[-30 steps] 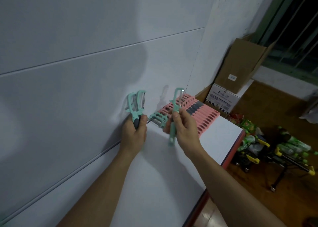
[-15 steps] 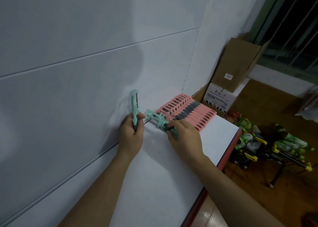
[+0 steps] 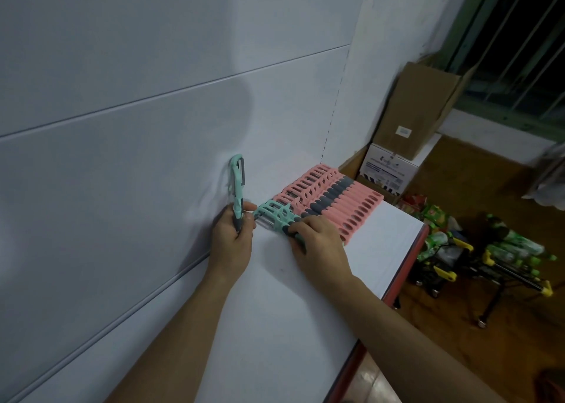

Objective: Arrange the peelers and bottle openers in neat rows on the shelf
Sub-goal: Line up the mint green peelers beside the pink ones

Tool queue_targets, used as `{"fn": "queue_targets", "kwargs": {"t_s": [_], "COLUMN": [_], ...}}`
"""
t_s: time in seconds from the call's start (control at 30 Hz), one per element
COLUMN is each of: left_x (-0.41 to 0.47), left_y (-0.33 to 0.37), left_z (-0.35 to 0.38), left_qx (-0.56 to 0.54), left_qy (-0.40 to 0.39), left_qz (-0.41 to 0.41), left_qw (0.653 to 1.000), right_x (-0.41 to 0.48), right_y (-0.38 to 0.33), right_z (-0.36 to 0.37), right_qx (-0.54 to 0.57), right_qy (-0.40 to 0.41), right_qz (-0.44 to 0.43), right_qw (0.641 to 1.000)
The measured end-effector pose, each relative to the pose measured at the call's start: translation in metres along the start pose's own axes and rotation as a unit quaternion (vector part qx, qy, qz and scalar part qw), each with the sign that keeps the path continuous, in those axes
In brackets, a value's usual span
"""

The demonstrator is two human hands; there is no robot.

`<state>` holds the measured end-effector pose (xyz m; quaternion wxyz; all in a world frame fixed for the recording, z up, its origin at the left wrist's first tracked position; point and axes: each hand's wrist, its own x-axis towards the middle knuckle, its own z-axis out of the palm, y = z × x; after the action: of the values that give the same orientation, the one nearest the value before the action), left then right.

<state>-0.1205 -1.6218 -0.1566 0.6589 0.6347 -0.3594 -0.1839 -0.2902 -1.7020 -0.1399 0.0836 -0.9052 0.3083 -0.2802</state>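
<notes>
Both bare forearms stretched forward, left hand (image 3: 234, 237) fisted round the handle of an upright peeler (image 3: 238, 182), knuckles outward, right hand (image 3: 318, 243) palm-down, fingertips curled onto a flat peeler (image 3: 275, 216).

Towards the wrists of both hands, the flat white shelf (image 3: 275, 326) is left bare, and room to pass is given there. Beyond the right hand (image 3: 318, 243), the way is closed by a packed row of pink plastic peelers (image 3: 345, 204) with grey grips. The gap between the hands is filled by a cluster of mint-green plastic peelers (image 3: 273, 214), gripped by the right fingers. The left hand (image 3: 234, 237), in which an upright mint-green peeler (image 3: 237, 182) is held, is hemmed by the white back panel (image 3: 122, 158) just beyond it. A bare strip is left between the right hand and the shelf's red front edge (image 3: 406, 265).
</notes>
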Motion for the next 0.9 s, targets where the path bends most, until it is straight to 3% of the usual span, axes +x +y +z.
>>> {"fn": "queue_targets", "kwargs": {"t_s": [0.7, 0.8, 0.9], "left_x": [0.001, -0.003, -0.006], "left_y": [0.004, 0.015, 0.023], "left_z": [0.0, -0.004, -0.01], "left_qx": [-0.055, -0.101, -0.102], "left_qy": [-0.053, -0.121, -0.235], "left_qz": [-0.032, -0.027, -0.037], "left_qw": [0.997, 0.987, 0.966], "right_x": [-0.002, 0.007, 0.024], "right_y": [-0.001, -0.016, -0.035], "right_z": [-0.001, -0.01, -0.02], "right_qx": [-0.003, 0.098, 0.293], "right_qy": [0.003, 0.053, -0.023], "right_qz": [0.014, 0.013, 0.069], "right_qw": [1.0, 0.994, 0.953]}}
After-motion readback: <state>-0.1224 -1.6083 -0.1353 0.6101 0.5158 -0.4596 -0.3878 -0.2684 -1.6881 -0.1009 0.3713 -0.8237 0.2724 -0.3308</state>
